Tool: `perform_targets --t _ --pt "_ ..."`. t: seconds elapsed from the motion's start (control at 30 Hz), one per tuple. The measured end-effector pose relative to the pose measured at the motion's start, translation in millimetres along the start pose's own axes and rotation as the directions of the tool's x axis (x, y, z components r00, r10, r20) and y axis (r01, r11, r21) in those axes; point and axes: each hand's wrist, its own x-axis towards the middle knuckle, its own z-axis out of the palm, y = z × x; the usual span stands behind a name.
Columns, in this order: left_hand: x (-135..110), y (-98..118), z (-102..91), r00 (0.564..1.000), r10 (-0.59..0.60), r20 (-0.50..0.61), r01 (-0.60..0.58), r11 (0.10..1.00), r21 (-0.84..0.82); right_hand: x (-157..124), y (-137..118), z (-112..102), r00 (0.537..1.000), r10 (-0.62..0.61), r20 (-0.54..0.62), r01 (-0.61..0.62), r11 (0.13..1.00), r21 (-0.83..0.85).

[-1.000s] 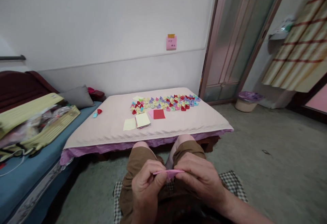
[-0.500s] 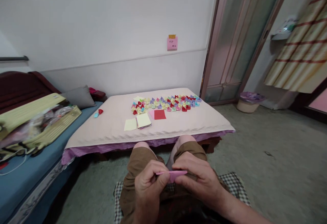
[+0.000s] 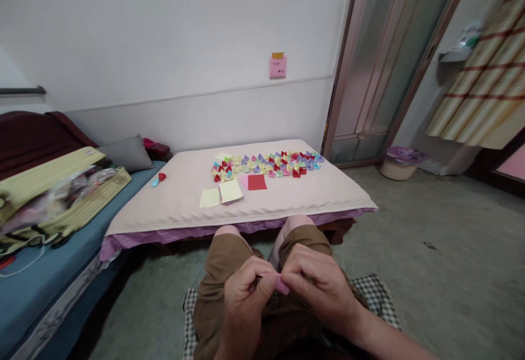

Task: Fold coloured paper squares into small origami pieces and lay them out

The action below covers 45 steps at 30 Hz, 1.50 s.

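Observation:
Between my two hands, above my lap, is a small folded piece of pink paper (image 3: pixel 282 285). My left hand (image 3: pixel 248 289) pinches its left part between thumb and fingers. On the other side my right hand (image 3: pixel 315 283) grips it the same way, the two thumb tips almost meeting. Most of the paper is hidden by the fingers. Beyond my knees, a stack of pale yellow square sheets (image 3: pixel 231 192) lies on the covered table, with a red square sheet (image 3: pixel 257 182) to its right. Behind them spread many small folded paper pieces (image 3: pixel 262 164) in several colours.
The low table has a pale pink cover (image 3: pixel 164 207). At its left stands a blue-covered bed (image 3: pixel 36 289) with an open yellowish case (image 3: pixel 65 196) and a grey pillow (image 3: pixel 128 153). A lined bin (image 3: pixel 400 167) is on the floor at right. A pink note (image 3: pixel 278 68) hangs on the wall.
My hands have drawn closer together on the pink paper. Less of it shows now, and its visible part points down instead of lying as a wide flat strip.

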Motion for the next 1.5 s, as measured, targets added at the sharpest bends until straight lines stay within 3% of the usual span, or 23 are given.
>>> perform_targets --t 0.13,0.3,0.4,0.57,0.73,0.87,1.0,1.13,1.27,1.5 --pt "0.6 -2.4 2.4 0.995 -0.100 -0.020 0.099 0.994 -0.044 -2.7 3.8 3.6 0.985 0.173 0.008 -0.173 0.981 0.091" --pt "2.3 -12.4 14.3 0.969 -0.245 0.006 0.245 0.967 -0.071 -4.1 11.8 8.4 0.927 0.361 -0.105 -0.349 0.929 0.119" --pt "0.3 -16.5 19.2 0.974 -0.225 0.001 0.225 0.974 -0.026 -3.5 13.3 9.4 0.916 0.377 -0.137 -0.360 0.923 0.132" --pt "-0.7 -12.7 13.7 0.986 -0.168 0.012 0.169 0.984 -0.053 -3.7 14.3 8.5 0.914 0.400 -0.069 -0.380 0.903 0.198" --pt "0.8 -9.3 9.2 0.996 -0.087 0.036 0.088 0.996 -0.019 -7.3 15.1 4.6 0.950 0.292 -0.110 -0.284 0.956 0.077" --pt "0.0 -9.7 7.0 1.000 0.003 0.007 -0.004 0.991 0.131 -10.1 14.6 0.6 0.980 0.128 -0.151 -0.130 0.992 0.002" --pt "-1.5 -12.4 5.1 0.984 0.177 0.009 -0.172 0.943 0.286 -11.6 8.3 -4.2 0.965 -0.140 -0.221 0.090 0.971 -0.224" --pt "-1.7 -15.4 5.8 0.959 0.285 0.002 -0.266 0.893 0.362 -11.1 1.3 -5.4 0.951 -0.256 -0.172 0.186 0.920 -0.345" --pt "-1.0 -16.0 6.5 0.950 0.313 0.004 -0.288 0.869 0.402 -12.0 4.0 -3.3 0.936 -0.311 -0.163 0.231 0.894 -0.383" --pt "-1.7 -14.5 7.0 0.970 0.226 -0.084 -0.177 0.904 0.389 -17.2 13.1 -0.4 0.881 -0.467 -0.076 0.374 0.785 -0.494"
